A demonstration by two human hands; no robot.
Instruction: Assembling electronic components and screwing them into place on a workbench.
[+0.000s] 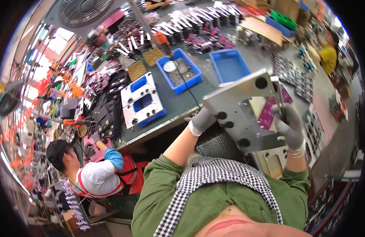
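Both my hands wear grey gloves. My left hand [203, 119] is closed on the left edge of a grey metal plate [230, 100], some of its fingers hidden behind it. The plate is tilted in front of me and has a large cut-out and several round dark holes. Through the cut-out shows a purple part [266, 114]. At the plate's right edge, my right hand [290, 128] is closed around a slim dark-and-silver piece [279, 98]; I cannot make out its kind. Below the plate lies a pale panel with openings [274, 165], partly hidden.
On the green-topped bench stand a blue bin of small metal parts [198, 78], another blue bin [247, 73] and a white fixture plate [129, 103]. A co-worker in a black cap [97, 175] works at the left. Dark perforated parts [295, 77] lie at the right.
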